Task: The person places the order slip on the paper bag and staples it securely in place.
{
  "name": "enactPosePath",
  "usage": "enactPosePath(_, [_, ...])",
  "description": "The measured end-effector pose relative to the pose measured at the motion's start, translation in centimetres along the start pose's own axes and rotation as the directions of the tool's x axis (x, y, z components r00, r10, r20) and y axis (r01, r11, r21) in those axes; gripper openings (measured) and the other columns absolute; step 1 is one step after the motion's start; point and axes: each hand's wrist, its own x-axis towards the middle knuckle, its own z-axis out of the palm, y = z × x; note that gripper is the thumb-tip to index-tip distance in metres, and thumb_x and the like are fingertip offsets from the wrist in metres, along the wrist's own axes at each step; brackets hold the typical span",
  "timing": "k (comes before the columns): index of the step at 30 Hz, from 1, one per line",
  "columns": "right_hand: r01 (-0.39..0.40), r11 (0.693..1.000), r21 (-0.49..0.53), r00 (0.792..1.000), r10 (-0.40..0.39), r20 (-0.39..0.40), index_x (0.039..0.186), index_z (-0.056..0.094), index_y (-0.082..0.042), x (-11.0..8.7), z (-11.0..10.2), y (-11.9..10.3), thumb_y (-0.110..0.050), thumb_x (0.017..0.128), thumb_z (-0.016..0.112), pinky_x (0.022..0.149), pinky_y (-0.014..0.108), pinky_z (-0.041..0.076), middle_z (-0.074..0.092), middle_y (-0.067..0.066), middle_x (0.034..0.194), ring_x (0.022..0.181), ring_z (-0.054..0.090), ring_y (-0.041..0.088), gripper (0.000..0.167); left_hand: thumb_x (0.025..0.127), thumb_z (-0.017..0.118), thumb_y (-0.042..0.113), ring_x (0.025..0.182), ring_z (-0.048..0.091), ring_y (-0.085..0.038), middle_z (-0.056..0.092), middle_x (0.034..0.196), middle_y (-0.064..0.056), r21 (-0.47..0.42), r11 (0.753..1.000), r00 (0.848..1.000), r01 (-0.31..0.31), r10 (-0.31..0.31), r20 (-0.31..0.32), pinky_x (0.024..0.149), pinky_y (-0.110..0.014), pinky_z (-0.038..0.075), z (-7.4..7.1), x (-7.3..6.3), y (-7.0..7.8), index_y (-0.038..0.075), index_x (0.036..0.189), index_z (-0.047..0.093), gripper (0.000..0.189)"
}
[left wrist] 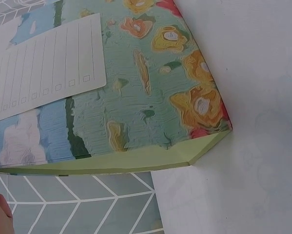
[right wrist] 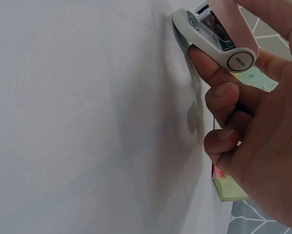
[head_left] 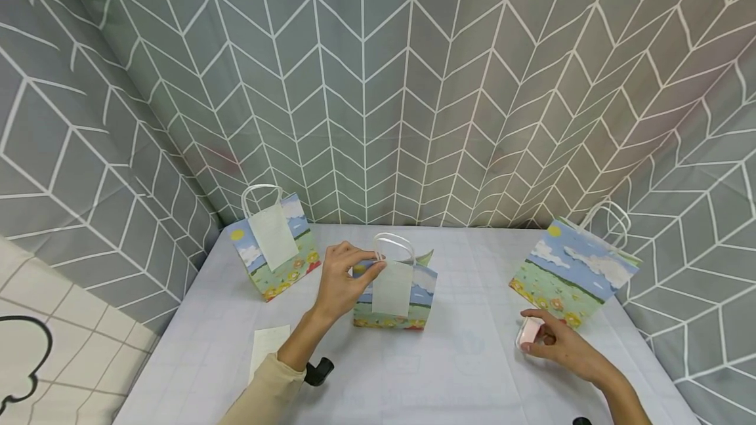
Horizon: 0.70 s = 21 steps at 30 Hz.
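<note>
My left hand [head_left: 342,284] pinches the top edge of the middle paper gift bag [head_left: 423,300], near its white handle, where a pale lined note sheet [head_left: 392,288] lies against the front. In the left wrist view the sheet [left wrist: 43,68] shows ruled lines and small checkboxes over the painted bag [left wrist: 136,102]. A small pink and white stapler [head_left: 529,332] is in my right hand [head_left: 564,348], gripped between thumb and fingers close over the white tablecloth. The right wrist view shows the stapler [right wrist: 219,34] side on, its other fingers curled below.
Another painted bag [head_left: 304,256] with a note sheet [head_left: 273,237] on its front stands at the back left. A third bag [head_left: 569,271] leans at the right, just beyond my right hand. One loose sheet [head_left: 268,343] lies beside my left forearm. Patterned curtains [head_left: 390,84] border the table.
</note>
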Motion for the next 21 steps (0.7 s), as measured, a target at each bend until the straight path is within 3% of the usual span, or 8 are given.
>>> enactPosePath(10, [-0.085,0.994,-0.072,0.994,0.08,-0.07,0.149,0.041,-0.012,0.9,0.8,-1.4,-0.034,0.092,0.074,0.059,0.029,0.039,0.06,0.01,0.095,0.069,0.049,0.014,0.07,0.078,0.087,0.017,0.078,0.058,-0.017,0.074,0.081,0.003,0.005,1.0,1.0,-0.005,0.005,-0.005,0.089,-0.043,0.037,-0.1,-0.1,-0.1,0.012,0.091,0.08,0.016])
enactPosePath(16, [-0.056,0.992,-0.116,0.995,0.045,-0.094,0.149,0.043,-0.016,2.1,1.4,-2.3,-0.036,0.09,0.076,0.057,0.028,0.034,0.052,0.01,0.091,0.071,0.042,0.013,0.071,0.077,0.087,0.017,0.079,0.058,-0.013,0.075,0.082,0.004,0.0,1.0,1.0,-0.012,0.012,-0.01,0.088,-0.043,0.037,-0.1,-0.2,-0.1,0.013,0.092,0.08,0.016])
enactPosePath(21, [-0.006,0.991,-0.137,0.995,-0.008,-0.095,0.151,0.04,-0.015,3.6,1.5,-3.3,-0.035,0.09,0.076,0.058,0.03,0.036,0.05,0.013,0.098,0.076,0.042,0.016,0.073,0.078,0.087,0.018,0.08,0.057,-0.012,0.075,0.083,0.004,0.001,1.0,1.0,-0.007,0.007,-0.004,0.087,-0.042,0.036,0.0,0.0,-0.1,0.013,0.092,0.08,0.016])
